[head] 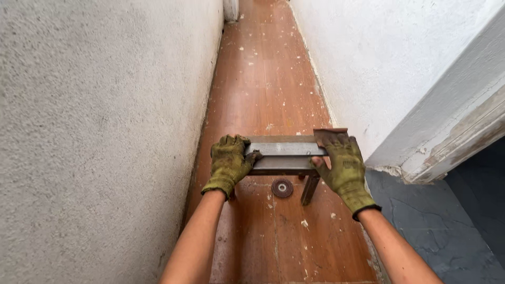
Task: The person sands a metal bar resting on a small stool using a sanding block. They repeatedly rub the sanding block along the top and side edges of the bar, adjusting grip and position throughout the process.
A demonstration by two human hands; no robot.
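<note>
A grey steel block or channel piece [284,155] rests on a small metal stand above the wooden floor. My left hand [229,163], in an olive work glove, grips its left end. My right hand [343,164], gloved the same way, holds its right end and pinches a brown sheet of sandpaper [327,134] against the top corner. One leg of the stand [310,189] shows below the block. A round abrasive disc [282,188] lies flat on the floor just under it.
A rough plaster wall [100,137] runs along the left, a white wall [379,63] along the right, leaving a narrow strip of paint-flecked wooden floor [263,79]. A chipped door frame [452,137] and dark tiled floor [447,231] lie at the right.
</note>
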